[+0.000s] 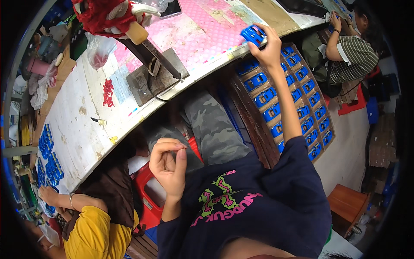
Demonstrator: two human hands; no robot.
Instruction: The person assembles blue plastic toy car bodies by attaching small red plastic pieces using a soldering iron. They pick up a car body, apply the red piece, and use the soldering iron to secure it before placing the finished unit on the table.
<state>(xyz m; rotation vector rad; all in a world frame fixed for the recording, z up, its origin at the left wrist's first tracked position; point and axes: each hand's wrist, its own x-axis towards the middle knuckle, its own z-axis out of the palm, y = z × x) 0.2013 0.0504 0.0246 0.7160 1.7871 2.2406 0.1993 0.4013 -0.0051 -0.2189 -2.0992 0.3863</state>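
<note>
**Blue toy car in my right hand, above the tray**

My right hand point(268, 48) is raised at the edge of the workbench, fingers clamped around a small blue toy car point(253, 34), a glossy moulded plastic body with pale windows. It hangs just over the bench's rim, above the upper end of the wooden tray point(246, 108) standing beside my legs.

That tray is long, dark-framed and split by slats into rows; nearly every slot holds another blue car point(266, 96) of the same shape, lying flat in neat columns.

My left hand point(169, 166) is lower, near my lap, with fingertips pinched together; whether anything small sits between them I cannot tell.

The workbench point(77, 129) is a worn whitish board, scuffed and stained, partly covered by a pink dotted sheet point(202, 30). On it sits a grey metal base plate point(148, 77) with a dark slanted lever arm, a little heap of red plastic bits point(108, 92), and a clear bag point(98, 52). Farther left along the bench lies a pile of blue parts point(49, 159).

A co-worker in a yellow sleeve point(92, 233) rests a hand by that pile; another person in a striped shirt point(355, 58) works beyond the tray.
</note>
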